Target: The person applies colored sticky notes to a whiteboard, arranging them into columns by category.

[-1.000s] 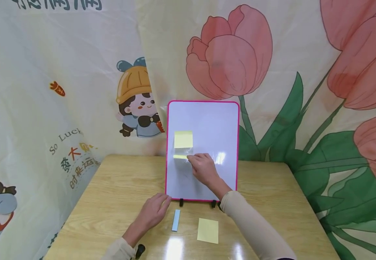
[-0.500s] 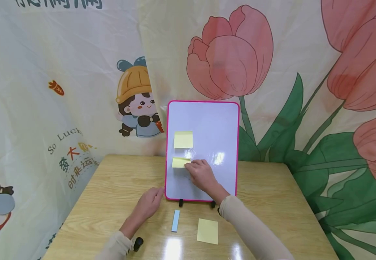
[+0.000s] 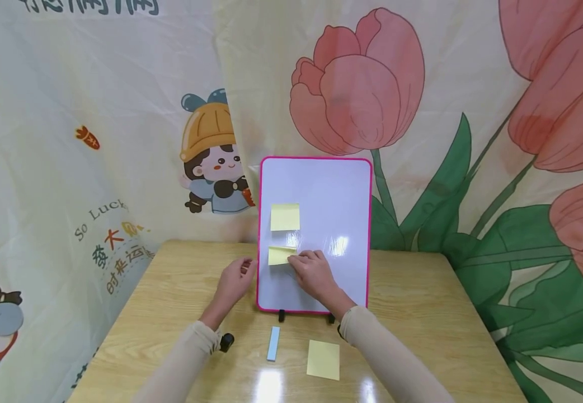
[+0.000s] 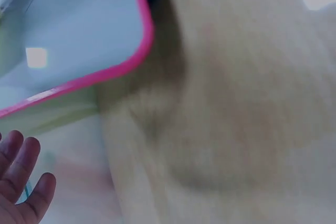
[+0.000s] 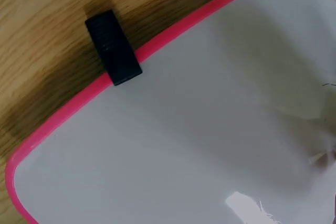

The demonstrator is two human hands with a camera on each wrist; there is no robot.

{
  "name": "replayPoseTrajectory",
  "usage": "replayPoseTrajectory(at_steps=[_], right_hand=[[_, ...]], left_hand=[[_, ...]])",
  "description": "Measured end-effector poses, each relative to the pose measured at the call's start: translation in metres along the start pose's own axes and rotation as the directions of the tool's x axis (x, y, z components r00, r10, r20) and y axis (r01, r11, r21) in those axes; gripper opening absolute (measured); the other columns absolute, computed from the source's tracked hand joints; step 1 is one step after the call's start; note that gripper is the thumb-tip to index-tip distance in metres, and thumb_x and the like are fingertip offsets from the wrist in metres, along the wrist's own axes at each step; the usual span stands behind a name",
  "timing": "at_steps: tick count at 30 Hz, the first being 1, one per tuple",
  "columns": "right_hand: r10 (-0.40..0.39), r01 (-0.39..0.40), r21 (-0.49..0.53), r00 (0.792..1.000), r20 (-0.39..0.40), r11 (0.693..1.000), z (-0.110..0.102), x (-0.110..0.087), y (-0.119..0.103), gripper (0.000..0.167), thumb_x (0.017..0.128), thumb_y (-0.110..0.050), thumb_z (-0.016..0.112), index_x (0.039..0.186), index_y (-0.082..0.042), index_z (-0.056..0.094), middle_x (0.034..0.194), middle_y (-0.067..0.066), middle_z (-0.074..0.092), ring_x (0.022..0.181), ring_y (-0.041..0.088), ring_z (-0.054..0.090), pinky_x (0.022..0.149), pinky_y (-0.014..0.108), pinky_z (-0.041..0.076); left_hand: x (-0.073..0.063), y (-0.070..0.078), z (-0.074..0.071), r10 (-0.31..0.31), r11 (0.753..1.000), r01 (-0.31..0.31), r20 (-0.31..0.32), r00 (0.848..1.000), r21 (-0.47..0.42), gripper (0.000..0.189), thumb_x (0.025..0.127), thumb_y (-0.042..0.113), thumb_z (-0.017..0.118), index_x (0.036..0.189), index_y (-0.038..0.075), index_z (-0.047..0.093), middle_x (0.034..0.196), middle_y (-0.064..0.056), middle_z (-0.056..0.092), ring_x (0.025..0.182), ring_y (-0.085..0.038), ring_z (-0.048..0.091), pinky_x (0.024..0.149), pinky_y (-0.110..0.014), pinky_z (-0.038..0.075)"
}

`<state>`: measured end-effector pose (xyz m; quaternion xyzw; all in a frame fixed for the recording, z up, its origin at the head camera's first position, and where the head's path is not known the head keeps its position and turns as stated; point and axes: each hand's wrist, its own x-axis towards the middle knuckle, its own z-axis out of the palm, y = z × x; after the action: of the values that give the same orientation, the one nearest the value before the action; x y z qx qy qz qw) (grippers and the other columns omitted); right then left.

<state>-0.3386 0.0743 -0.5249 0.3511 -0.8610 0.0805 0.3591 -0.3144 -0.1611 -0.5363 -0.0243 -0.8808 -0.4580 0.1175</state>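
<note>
A white board (image 3: 327, 190) with a pink rim stands upright on the table. On its left half is one yellow sticky note (image 3: 285, 217), with a second yellow note (image 3: 278, 256) below it. My right hand (image 3: 315, 275) pinches the right side of that lower note against the board, and its fingertips cover the corner. My left hand (image 3: 231, 285) is beside the board's left edge, loosely bent and holding nothing. In the left wrist view its fingers (image 4: 23, 161) are spread below the pink rim.
Two black feet (image 3: 281, 315) hold the board's lower edge; one foot (image 5: 114, 47) shows large in the right wrist view. In front lie a light blue strip (image 3: 273, 343) and another yellow sticky note (image 3: 323, 360). A printed cloth (image 3: 437, 73) hangs behind the table (image 3: 412, 313).
My right hand has moved down a little, and the lower note shows taller, no longer a thin strip. My left hand has risen from the board's lower left corner along its left edge.
</note>
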Motion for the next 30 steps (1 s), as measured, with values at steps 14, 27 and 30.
replayPoseTrajectory(at_steps=[14,27,30], right_hand=[[0.008,-0.009,-0.028,0.999,-0.034,1.0,0.009,-0.007,-0.007,0.015,0.087,-0.021,0.073,0.102,-0.018,0.074,0.102,-0.005,0.077,0.088,0.017,0.068,0.076,0.035,0.046],[-0.019,0.021,-0.049,0.999,0.046,0.999,0.013,0.0,-0.018,0.039,0.094,-0.036,0.061,0.125,-0.014,0.069,0.131,0.0,0.067,0.113,0.022,0.062,0.088,0.04,0.047],[-0.021,0.031,-0.11,0.995,0.094,0.993,0.015,0.005,-0.022,0.047,0.096,-0.042,0.054,0.134,-0.015,0.062,0.139,0.0,0.061,0.122,0.023,0.058,0.093,0.041,0.046]], left_hand=[[0.04,0.022,0.015,-0.034,0.996,0.03,0.037,0.999,0.089,0.056,0.093,0.044,0.065,0.131,0.006,0.052,0.116,-0.014,0.066,0.096,-0.027,0.064,0.081,-0.042,0.057],[0.053,0.026,0.021,0.02,0.966,-0.01,-0.036,0.999,0.259,0.059,0.091,0.048,0.066,0.132,0.008,0.05,0.11,-0.013,0.069,0.106,-0.035,0.065,0.111,-0.066,0.018],[0.053,0.027,0.023,0.015,0.974,0.0,-0.066,0.998,0.227,0.055,0.09,0.046,0.068,0.126,0.007,0.053,0.1,-0.012,0.07,0.098,-0.034,0.067,0.111,-0.066,0.014]])
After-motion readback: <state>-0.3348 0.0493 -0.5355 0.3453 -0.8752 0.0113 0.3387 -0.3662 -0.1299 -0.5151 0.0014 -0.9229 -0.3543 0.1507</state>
